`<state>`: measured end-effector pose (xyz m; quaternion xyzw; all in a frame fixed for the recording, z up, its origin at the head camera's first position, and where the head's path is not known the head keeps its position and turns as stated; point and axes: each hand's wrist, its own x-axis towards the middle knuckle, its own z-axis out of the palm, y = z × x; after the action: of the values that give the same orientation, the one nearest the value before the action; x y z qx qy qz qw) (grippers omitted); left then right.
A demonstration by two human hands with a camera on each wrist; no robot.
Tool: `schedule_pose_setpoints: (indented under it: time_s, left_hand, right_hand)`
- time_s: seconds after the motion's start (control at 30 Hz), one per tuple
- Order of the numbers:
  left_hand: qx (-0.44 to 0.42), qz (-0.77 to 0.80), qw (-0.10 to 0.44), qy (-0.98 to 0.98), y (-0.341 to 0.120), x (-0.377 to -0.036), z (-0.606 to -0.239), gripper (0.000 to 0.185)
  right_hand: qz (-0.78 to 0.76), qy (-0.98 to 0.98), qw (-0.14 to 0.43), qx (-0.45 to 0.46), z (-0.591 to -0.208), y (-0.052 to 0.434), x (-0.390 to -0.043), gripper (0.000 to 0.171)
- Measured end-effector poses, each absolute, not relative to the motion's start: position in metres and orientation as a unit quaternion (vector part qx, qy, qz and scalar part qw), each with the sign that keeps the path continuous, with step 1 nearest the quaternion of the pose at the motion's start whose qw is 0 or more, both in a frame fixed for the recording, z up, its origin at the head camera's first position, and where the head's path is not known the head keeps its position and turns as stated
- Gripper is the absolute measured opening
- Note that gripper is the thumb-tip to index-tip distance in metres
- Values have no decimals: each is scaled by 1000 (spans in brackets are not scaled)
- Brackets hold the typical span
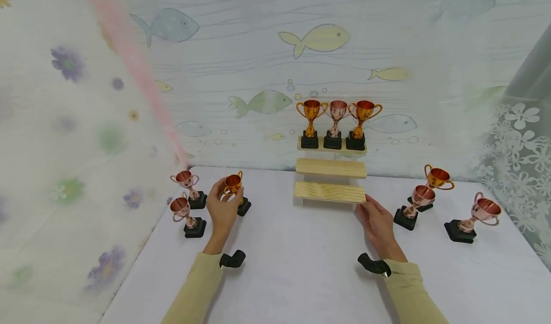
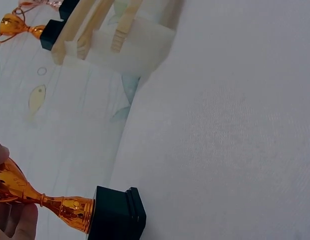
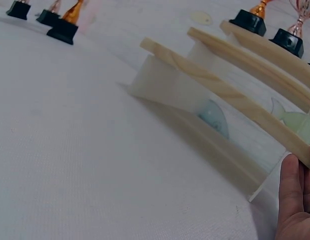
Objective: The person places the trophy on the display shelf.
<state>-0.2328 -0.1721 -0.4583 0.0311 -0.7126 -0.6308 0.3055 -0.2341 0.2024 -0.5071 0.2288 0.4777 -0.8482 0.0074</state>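
At the left of the head view, my left hand (image 1: 222, 210) grips a gold trophy cup (image 1: 233, 184) by its bowl, fingers and thumb around it. The left wrist view shows this cup's stem and black base (image 2: 117, 214) tilted sideways in the frame. My right hand (image 1: 379, 222) holds the right end of the lowest step of a three-tier wooden display stand (image 1: 330, 191). In the right wrist view its fingers (image 3: 291, 187) lie against that board's end (image 3: 300, 149). Three trophies stand on the top tier: a gold one (image 1: 311, 111), a rose-gold one (image 1: 337, 109) and another gold one (image 1: 364, 110).
Two rose-gold trophies, one behind (image 1: 184, 178) and one in front (image 1: 181, 208), stand left of my left hand. Right of the stand are a gold trophy (image 1: 438, 178) and two rose-gold ones (image 1: 424, 197) (image 1: 485, 210). A fish-patterned curtain (image 1: 241, 66) hangs behind the white table (image 1: 284, 266).
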Motion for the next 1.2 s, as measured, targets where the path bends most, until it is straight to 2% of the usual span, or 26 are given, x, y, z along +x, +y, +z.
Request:
schedule_pose_setpoints:
  time_s: [0.23, 0.47, 0.77, 1.2]
  left_hand:
    - [35, -632, 301, -714, -176, -230, -454, 50]
    - [32, -635, 302, -711, -187, -239, -473, 52]
    - [-49, -651, 252, -715, -186, -230, -468, 51]
    - [-131, -653, 226, -711, -164, -221, -449, 52]
  right_hand:
    - [-847, 479, 5, 229, -508, 203, -236, 52]
    - [-847, 478, 0, 230, -508, 203, -236, 53]
    - [-850, 476, 0, 224, -508, 204, -236, 53]
    - [-847, 480, 6, 228, -509, 205, -237, 52]
